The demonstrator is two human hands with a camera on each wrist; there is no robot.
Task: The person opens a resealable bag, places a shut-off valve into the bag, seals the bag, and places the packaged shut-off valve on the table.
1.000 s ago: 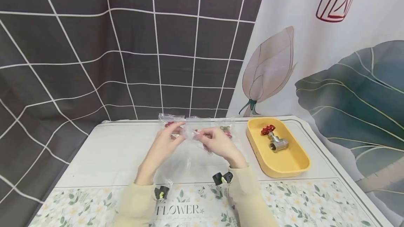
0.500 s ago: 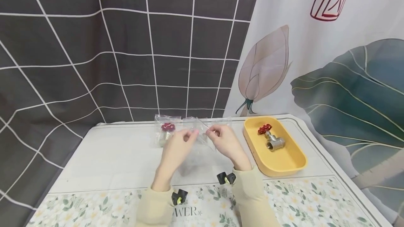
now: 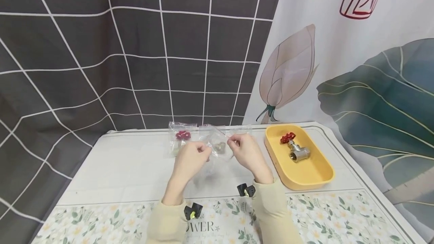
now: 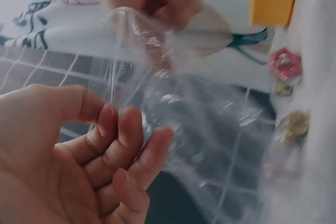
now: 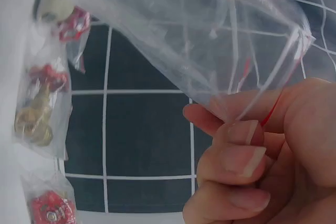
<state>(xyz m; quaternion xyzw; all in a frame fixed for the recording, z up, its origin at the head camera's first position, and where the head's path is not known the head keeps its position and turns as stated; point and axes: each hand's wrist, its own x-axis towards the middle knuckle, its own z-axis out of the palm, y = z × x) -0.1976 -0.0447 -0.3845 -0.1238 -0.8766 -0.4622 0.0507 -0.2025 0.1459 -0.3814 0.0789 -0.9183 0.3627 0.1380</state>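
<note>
Between both hands stretches a clear plastic zip bag, thin in the head view and plain in the right wrist view [image 5: 205, 35], with nothing visible inside. My left hand [image 3: 191, 161] pinches one side of its mouth between thumb and index finger [image 4: 105, 121]. The opposite side, with a red strip along the edge, is pinched by my right hand [image 3: 250, 155]. Behind the hands, bagged valves lie in a row: one with a red handwheel [image 3: 183, 135] at left, a brass-coloured one [image 3: 219, 147] in the middle. The right-hand one is mostly hidden by my right hand.
To the right stands a yellow tray [image 3: 293, 182] holding a steel valve [image 3: 299, 154] with a red handwheel. A flower-print mat [image 3: 332, 217] covers the table's near part. A dark checked curtain [image 3: 135, 70] hangs behind the table.
My left hand has moved right and down, uncovering the left bagged handwheel, and now pinches the bag. My right hand has shifted slightly right. The bag's mouth is now drawn out between them.
</note>
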